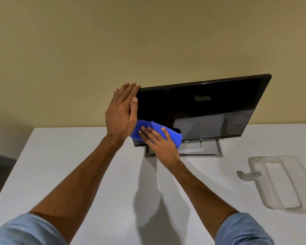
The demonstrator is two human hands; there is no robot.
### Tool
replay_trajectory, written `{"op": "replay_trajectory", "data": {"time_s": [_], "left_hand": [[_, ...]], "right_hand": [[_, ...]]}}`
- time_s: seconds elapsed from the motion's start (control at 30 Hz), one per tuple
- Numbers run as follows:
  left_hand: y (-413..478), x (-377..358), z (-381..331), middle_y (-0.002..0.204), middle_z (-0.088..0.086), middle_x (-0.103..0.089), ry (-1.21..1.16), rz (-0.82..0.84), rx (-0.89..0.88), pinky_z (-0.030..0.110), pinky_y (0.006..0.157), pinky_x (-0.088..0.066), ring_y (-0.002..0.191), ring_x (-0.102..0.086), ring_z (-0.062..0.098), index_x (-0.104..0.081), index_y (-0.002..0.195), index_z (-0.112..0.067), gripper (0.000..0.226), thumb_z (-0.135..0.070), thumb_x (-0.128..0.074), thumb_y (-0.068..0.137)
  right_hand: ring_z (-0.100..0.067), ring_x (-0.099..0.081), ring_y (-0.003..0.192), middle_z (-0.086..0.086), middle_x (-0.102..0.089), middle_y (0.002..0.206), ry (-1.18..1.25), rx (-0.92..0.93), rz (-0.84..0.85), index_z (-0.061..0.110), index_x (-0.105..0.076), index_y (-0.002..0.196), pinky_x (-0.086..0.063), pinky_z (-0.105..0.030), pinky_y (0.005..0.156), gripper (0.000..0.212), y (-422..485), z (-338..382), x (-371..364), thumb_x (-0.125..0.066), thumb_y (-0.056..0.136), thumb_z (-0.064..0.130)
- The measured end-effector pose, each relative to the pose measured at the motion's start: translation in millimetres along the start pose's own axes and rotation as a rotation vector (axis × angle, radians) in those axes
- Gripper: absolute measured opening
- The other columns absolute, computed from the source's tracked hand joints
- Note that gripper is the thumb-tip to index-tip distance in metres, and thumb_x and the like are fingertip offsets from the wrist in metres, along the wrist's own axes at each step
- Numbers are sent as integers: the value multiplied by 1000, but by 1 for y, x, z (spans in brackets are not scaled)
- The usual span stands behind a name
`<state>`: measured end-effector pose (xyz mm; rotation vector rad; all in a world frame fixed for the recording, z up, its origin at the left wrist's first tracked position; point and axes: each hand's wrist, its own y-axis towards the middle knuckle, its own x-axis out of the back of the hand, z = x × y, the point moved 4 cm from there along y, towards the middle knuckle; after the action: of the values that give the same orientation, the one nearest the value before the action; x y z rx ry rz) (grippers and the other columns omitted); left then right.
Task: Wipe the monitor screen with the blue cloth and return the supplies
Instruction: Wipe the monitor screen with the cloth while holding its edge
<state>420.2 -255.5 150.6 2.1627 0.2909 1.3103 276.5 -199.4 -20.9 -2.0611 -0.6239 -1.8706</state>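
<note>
A black flat monitor (210, 106) stands on a grey stand at the back of the white table, its screen dark. My left hand (121, 112) grips the monitor's upper left edge, fingers behind the corner and thumb on the front. My right hand (157, 140) lies flat on a folded blue cloth (173, 134), pressing it against the screen's lower left corner. A translucent spray bottle (249, 175) lies on its side at the right, its nozzle end sticking out of a clear plastic bin.
The clear plastic bin (265, 160) sits on the white table (78, 165) at the right. The monitor's grey stand base (208, 152) rests near the beige wall. The table's left edge runs diagonally at the left, with dark floor beyond it.
</note>
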Motion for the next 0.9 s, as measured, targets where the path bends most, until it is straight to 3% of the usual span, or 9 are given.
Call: {"op": "replay_trajectory", "data": {"time_s": [0.2, 0.3, 0.43, 0.5, 0.53, 0.63, 0.7, 0.8, 0.9], "left_hand": [[-3, -1, 0, 166, -1, -59, -13, 5, 11, 39, 141, -25, 163, -44, 16, -63, 158, -16, 47, -22, -35, 120], [-2, -2, 1, 166, -2, -59, -10, -3, -4, 40, 140, -26, 164, -43, 16, -62, 159, -17, 48, -21, -34, 120], [-3, -3, 1, 165, -1, -59, -3, -22, -18, 42, 140, -27, 163, -44, 17, -62, 159, -16, 47, -19, -35, 120], [-4, -3, 0, 165, -1, -60, -1, -34, -15, 42, 140, -28, 162, -45, 18, -63, 158, -16, 46, -18, -36, 120], [-4, -3, -1, 165, -1, -60, -2, -39, -14, 42, 139, -28, 162, -46, 19, -63, 158, -15, 46, -18, -37, 120], [-3, -3, -3, 162, 0, -63, 5, -60, -16, 43, 138, -30, 159, -50, 21, -65, 157, -15, 46, -17, -39, 119], [-3, -3, -3, 162, 1, -63, 23, -68, -17, 44, 137, -31, 158, -51, 22, -65, 156, -14, 46, -18, -39, 118], [-3, -4, -4, 162, 2, -63, 36, -66, -11, 46, 137, -33, 158, -51, 23, -65, 156, -14, 46, -17, -39, 118], [-3, -5, -3, 161, 1, -64, 39, -75, -6, 44, 137, -32, 158, -52, 23, -65, 156, -14, 46, -18, -39, 118]], "right_hand": [[-29, -1, 165, -3, 2, 177, 250, -490, -302, 20, -7, 169, -12, -60, 134, 97, -40, -59, 14, -54, 92, -14], [-33, -4, 168, -11, 0, 181, 394, -859, -498, 18, 3, 170, -14, -54, 136, 96, -56, -103, 26, -46, 93, -13], [-30, -17, 166, 19, -6, 180, 768, -1033, -829, 52, 2, 169, -22, -32, 126, 77, -88, -158, 36, -34, 113, 15], [-39, -22, 164, 25, -8, 176, 842, -1120, -946, 50, -4, 171, -28, -43, 124, 69, -103, -180, 36, -34, 115, 21], [-43, -19, 165, 13, -4, 180, 880, -1147, -977, 35, -3, 174, -29, -51, 128, 71, -106, -189, 36, -34, 114, 12], [-45, -10, 167, -28, 0, 178, 926, -1192, -938, -9, -3, 168, -17, -64, 134, 67, -103, -192, 27, -35, 108, -12], [-41, -11, 167, -21, -2, 180, 838, -1162, -892, -2, -3, 171, -18, -59, 135, 66, -95, -173, 31, -33, 111, -4], [-28, -12, 167, 15, 0, 180, 760, -991, -739, 44, 3, 172, -20, -41, 132, 75, -77, -123, 34, -31, 113, 10], [-37, 1, 168, -10, 6, 182, 603, -839, -538, 23, 2, 175, -19, -56, 135, 86, -53, -80, 20, -34, 103, -7]]}}
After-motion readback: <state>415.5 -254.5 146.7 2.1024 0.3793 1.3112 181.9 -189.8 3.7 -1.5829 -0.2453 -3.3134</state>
